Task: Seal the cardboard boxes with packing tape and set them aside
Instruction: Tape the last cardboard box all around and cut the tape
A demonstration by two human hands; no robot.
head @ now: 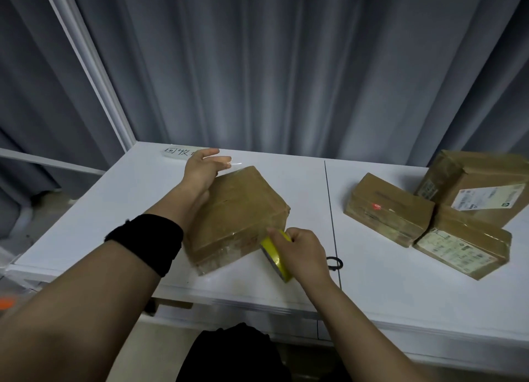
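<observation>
A brown cardboard box (237, 212) lies on the white table (114, 198), turned at an angle, with clear tape shining on its near side. My right hand (303, 252) grips a yellowish roll of packing tape (276, 257) pressed against the box's near right corner. My left hand (204, 168) is at the box's far left edge, heel against the box, fingers spread, with a glint of clear tape at the fingertips. A black wristband sits on my left forearm.
Three more cardboard boxes (389, 207) (475, 187) (463, 247) cluster at the table's right side, two with white labels. A small black loop (335, 263) lies by my right wrist. A paper note with handwriting (180, 152) lies at the back edge. Grey curtains hang behind.
</observation>
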